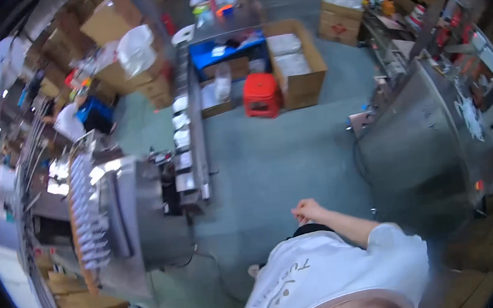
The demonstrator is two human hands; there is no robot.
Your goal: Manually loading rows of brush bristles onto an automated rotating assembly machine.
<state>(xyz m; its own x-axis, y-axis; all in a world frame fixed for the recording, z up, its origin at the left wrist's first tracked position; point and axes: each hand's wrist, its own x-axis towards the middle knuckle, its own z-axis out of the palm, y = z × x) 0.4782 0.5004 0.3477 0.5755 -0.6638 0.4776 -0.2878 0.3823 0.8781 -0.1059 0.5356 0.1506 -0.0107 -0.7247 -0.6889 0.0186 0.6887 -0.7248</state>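
Note:
My right hand (308, 209) is in front of my body, above the grey-green floor (261, 176). Its fingers are curled together, and I cannot make out anything in them. The bare right forearm runs to the short sleeve of my white printed T-shirt (330, 259). My left hand cannot be made out. A small pale shape (254, 270) shows at the shirt's left edge, too little of it to name. Ahead and to the left stands a narrow conveyor (201, 159) with a row of white packets (182, 139).
A steel machine (165, 235) is at the left, a large steel cabinet (407, 143) at the right. Ahead are a red plastic stool (262, 94) and an open carton (311, 84) with white packs. A person (69, 121) bends at far left. A cable (220, 271) crosses the floor.

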